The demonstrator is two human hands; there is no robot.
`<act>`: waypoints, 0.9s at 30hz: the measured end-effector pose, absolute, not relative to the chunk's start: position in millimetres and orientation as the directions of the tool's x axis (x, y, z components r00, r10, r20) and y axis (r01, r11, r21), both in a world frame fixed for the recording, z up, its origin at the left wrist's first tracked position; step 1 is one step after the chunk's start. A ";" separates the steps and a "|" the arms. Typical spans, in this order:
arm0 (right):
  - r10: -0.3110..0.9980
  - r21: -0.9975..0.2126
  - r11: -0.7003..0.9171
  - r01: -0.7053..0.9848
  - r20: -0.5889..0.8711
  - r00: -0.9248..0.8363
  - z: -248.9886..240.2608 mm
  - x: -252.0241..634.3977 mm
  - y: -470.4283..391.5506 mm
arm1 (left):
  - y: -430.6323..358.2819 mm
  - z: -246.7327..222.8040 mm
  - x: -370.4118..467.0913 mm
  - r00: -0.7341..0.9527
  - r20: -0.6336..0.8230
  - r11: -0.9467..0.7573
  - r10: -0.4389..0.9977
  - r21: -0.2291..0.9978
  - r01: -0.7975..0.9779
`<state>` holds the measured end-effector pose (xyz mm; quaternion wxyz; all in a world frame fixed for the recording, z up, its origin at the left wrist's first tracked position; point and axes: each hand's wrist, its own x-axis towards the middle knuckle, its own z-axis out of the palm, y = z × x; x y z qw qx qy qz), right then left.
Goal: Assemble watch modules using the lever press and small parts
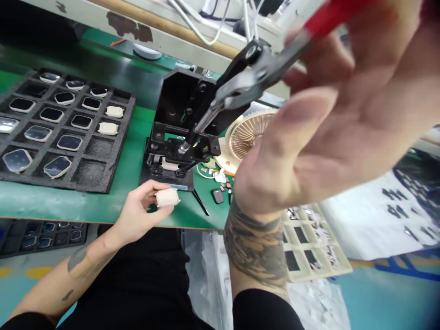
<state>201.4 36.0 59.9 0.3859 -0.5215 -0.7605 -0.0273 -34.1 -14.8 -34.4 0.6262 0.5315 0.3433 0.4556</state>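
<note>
My left hand point(142, 211) pinches a cream-white watch case point(167, 197) between thumb and fingers, just in front of the black toggle press point(192, 114). Another pale watch case point(170, 164) sits in the press's fixture, partly hidden by the parts above it. Raised and close to the camera, my right hand point(343, 114) has its fingers curled about the red lever handle point(337, 16), with the thumb held apart from it. The metal linkage point(247, 85) runs from this handle down to the plunger point(185, 145). Some blur covers the right fingers.
Left of the press lies a dark foam tray point(118, 158) with several watch cases. Black tweezers point(200, 201), a small black piece point(217, 196) and a cream fan point(247, 135) are right of it. Below right is a cream compartment tray point(338, 270). A shelf edge point(154, 23) crosses behind.
</note>
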 end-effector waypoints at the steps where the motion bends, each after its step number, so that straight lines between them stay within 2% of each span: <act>1: 0.786 -0.366 0.449 0.815 0.597 -0.164 51.7 198.3 27.4 | -16.8 -33.3 -38.3 0.348 0.095 -0.050 0.933 0.989 -0.137; 6: 0.846 -0.378 0.434 0.818 0.484 -0.226 4.4 173.3 -13.8 | -18.9 -31.4 -68.2 0.304 0.319 -0.382 0.898 0.907 0.179; 12: 0.909 -0.305 0.380 0.873 0.297 -0.292 -32.0 160.1 15.3 | -8.8 -28.1 -76.2 0.307 0.409 -0.488 0.859 0.837 0.248; 14: 0.930 -0.325 0.344 0.881 0.246 -0.273 -32.9 159.9 28.3 | -8.0 -23.9 -75.3 0.326 0.430 -0.516 0.842 0.817 0.257; 16: 0.926 -0.403 0.348 0.846 0.287 -0.245 -29.1 160.2 27.0 | -6.8 -19.1 -75.7 0.325 0.480 -0.571 0.815 0.761 0.307; 19: 0.883 -0.524 0.400 0.752 0.439 -0.164 -21.2 161.3 -0.8 | 0.8 -12.2 -73.8 0.352 0.554 -0.656 0.755 0.620 0.430; 22: 0.853 -0.579 0.388 0.717 0.521 -0.042 -16.8 165.4 -34.8 | 18.6 -7.1 -59.7 0.470 0.521 -0.697 0.712 0.441 0.565; 25: 0.834 -0.585 0.367 0.723 0.551 0.023 -17.7 172.0 -53.2 | 42.9 -4.8 -35.7 0.565 0.339 -0.653 0.752 0.269 0.708; 27: 0.827 -0.582 0.364 0.727 0.562 0.036 -20.3 177.1 -56.9 | 57.8 -3.8 -22.1 0.596 0.215 -0.633 0.774 0.208 0.746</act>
